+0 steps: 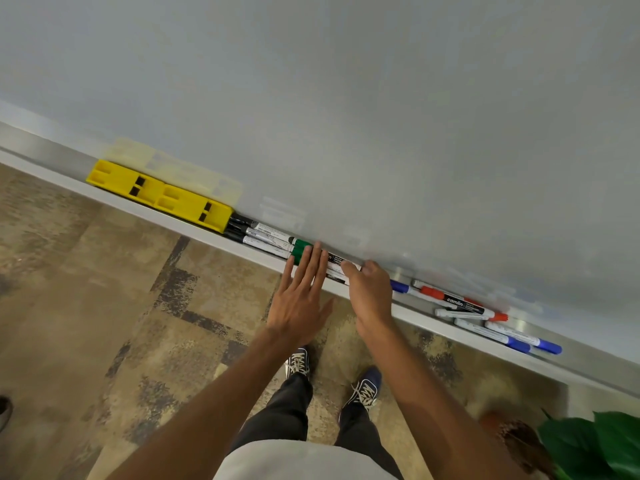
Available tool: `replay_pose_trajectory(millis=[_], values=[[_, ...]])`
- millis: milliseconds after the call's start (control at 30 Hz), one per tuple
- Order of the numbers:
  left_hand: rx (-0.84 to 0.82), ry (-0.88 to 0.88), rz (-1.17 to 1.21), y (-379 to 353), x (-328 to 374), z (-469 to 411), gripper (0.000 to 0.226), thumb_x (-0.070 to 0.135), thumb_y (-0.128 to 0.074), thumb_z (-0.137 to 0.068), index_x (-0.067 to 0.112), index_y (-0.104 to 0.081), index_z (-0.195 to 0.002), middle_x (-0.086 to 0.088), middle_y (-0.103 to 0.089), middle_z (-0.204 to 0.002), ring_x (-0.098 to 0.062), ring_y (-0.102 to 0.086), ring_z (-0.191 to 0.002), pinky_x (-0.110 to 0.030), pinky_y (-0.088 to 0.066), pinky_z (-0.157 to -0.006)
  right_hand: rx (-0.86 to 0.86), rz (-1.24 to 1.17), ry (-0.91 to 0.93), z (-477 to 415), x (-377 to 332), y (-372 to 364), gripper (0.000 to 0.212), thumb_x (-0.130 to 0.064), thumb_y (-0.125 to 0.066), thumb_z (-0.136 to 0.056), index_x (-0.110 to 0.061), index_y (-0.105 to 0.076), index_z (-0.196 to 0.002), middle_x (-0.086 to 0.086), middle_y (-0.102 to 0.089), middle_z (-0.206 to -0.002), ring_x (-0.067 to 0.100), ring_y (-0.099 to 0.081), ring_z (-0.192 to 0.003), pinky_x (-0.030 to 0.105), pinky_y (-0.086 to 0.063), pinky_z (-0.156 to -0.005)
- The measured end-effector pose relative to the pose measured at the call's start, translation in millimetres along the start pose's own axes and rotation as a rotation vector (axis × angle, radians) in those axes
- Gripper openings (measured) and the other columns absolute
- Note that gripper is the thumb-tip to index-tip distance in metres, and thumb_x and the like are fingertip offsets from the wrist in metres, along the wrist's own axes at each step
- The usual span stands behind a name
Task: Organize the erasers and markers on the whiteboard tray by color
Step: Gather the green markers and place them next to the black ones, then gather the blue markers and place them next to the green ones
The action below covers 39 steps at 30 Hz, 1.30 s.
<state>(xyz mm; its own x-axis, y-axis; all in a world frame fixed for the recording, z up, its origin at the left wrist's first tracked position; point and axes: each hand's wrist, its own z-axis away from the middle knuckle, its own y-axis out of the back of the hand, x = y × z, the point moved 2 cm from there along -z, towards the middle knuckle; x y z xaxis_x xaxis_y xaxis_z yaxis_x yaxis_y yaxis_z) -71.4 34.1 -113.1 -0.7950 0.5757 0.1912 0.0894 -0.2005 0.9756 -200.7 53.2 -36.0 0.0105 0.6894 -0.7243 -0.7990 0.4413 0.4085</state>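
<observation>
Two yellow erasers [159, 194] lie end to end at the left of the whiteboard tray [433, 332]. Right of them lie black-capped markers [258, 235], then green-capped markers [300, 249]. My left hand [300, 299] is flat with fingers spread, its fingertips resting on the green markers. My right hand [370, 294] curls over the right ends of those same markers; whether it grips one is hidden. Farther right lie red markers [457, 301] mixed with blue markers [519, 339], and one blue cap [399, 286] beside my right hand.
The whiteboard [346, 98] rises behind the tray. Below are patterned carpet [138, 306], my shoes [332, 379] and a green potted plant [595, 445] at the bottom right. Another shoe tip shows at the far left edge.
</observation>
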Motion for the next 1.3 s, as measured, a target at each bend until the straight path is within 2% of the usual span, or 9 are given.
replay_pose_trajectory(millis=[167, 267, 333, 400, 533, 633, 767, 933, 1300], values=[[-0.016, 0.006, -0.061, 0, -1, 0, 0.09, 0.058, -0.035, -0.1, 0.009, 0.013, -0.158, -0.012, 0.014, -0.168, -0.024, 0.018, -0.154, -0.05, 0.006, -0.125, -0.059, -0.031, -0.009, 3, 1, 2, 0.012, -0.029, -0.06, -0.092, -0.019, -0.054, -0.093, -0.001, -0.055, -0.092, 0.016, -0.052, -0.085, 0.031, -0.042, -0.076], [-0.037, 0.028, -0.086, 2, 1, 0, 0.093, 0.057, -0.038, -0.099, 0.01, 0.016, -0.157, -0.012, 0.017, -0.168, -0.025, 0.021, -0.153, -0.052, 0.009, -0.124, -0.089, -0.022, 0.048, 6, 1, 5, 0.024, -0.022, -0.059, -0.092, -0.032, -0.044, -0.075, -0.015, -0.042, -0.075, 0.009, -0.043, -0.072, 0.025, -0.035, -0.063], [-0.05, 0.046, -0.097, 3, 2, 0, 0.097, 0.056, -0.042, -0.097, 0.011, 0.019, -0.157, -0.012, 0.02, -0.167, -0.026, 0.025, -0.152, -0.053, 0.01, -0.123, -0.092, 0.085, 0.113, 10, 3, 12, 0.004, -0.021, -0.057, -0.094, -0.024, -0.059, -0.095, -0.014, -0.057, -0.091, 0.014, -0.055, -0.089, 0.026, -0.045, -0.074], [-0.056, 0.052, -0.093, 5, 5, 0, 0.099, 0.055, -0.044, -0.095, 0.01, 0.02, -0.156, -0.013, 0.021, -0.167, -0.026, 0.026, -0.152, -0.055, 0.01, -0.123, -0.029, 0.26, 0.237, 12, 5, 23, 0.034, -0.021, -0.057, -0.096, -0.015, -0.058, -0.129, -0.003, -0.062, -0.126, 0.018, -0.059, -0.116, 0.035, -0.051, -0.096], [-0.057, 0.03, -0.015, 11, 14, 2, 0.097, 0.053, -0.044, -0.096, 0.01, 0.018, -0.157, -0.014, 0.019, -0.167, -0.027, 0.022, -0.153, -0.055, 0.006, -0.124, 0.219, 0.737, 0.585, 9, 10, 56, 0.018, -0.016, -0.064, -0.092, -0.012, -0.067, -0.109, 0.005, -0.068, -0.101, 0.022, -0.068, -0.078, 0.036, -0.058, -0.063], [-0.059, -0.008, 0.035, 17, 27, 4, 0.089, 0.045, -0.044, -0.099, 0.009, 0.012, -0.158, -0.016, 0.017, -0.167, -0.028, 0.02, -0.154, -0.052, 0.005, -0.125, 0.269, 0.972, 0.645, 4, 17, 75, 0.005, -0.006, -0.071, -0.081, -0.007, -0.067, -0.085, 0.007, -0.066, -0.069, 0.028, -0.062, -0.05, 0.029, -0.044, -0.046], [-0.015, -0.019, 0.176, 27, 49, 8, 0.074, 0.031, -0.049, -0.1, 0.007, -0.012, -0.159, -0.016, 0.003, -0.168, -0.028, 0.011, -0.155, -0.046, 0.001, -0.125, 0.2, 1.154, 0.63, -4, 22, 87, 0.019, 0.005, -0.076, -0.061, -0.007, -0.066, -0.072, 0.008, -0.065, -0.057, 0.029, -0.06, -0.043, 0.025, -0.032, -0.044], [0.125, -0.019, 0.304, 36, 74, 11, 0.056, 0.011, -0.066, -0.091, 0.004, -0.046, -0.143, -0.022, -0.034, -0.158, -0.036, -0.027, -0.15, -0.052, -0.029, -0.119, 0.119, 1.246, 0.637, -9, 27, 93, 0.024, 0.003, -0.077, -0.06, -0.01, -0.068, -0.079, 0.007, -0.07, -0.067, 0.028, -0.067, -0.056, 0.03, -0.046, -0.047], [0.129, 0.003, 0.403, 41, 105, 5, 0.047, 0.009, -0.065, -0.091, 0.009, -0.052, -0.136, -0.016, -0.049, -0.146, -0.033, -0.047, -0.134, -0.05, -0.044, -0.108, 0.135, 1.22, 0.735, -19, 45, 113, 0.032, -0.001, -0.084, -0.054, -0.009, -0.069, -0.081, 0.009, -0.07, -0.067, 0.026, -0.067, -0.055, 0.03, -0.05, -0.047]])
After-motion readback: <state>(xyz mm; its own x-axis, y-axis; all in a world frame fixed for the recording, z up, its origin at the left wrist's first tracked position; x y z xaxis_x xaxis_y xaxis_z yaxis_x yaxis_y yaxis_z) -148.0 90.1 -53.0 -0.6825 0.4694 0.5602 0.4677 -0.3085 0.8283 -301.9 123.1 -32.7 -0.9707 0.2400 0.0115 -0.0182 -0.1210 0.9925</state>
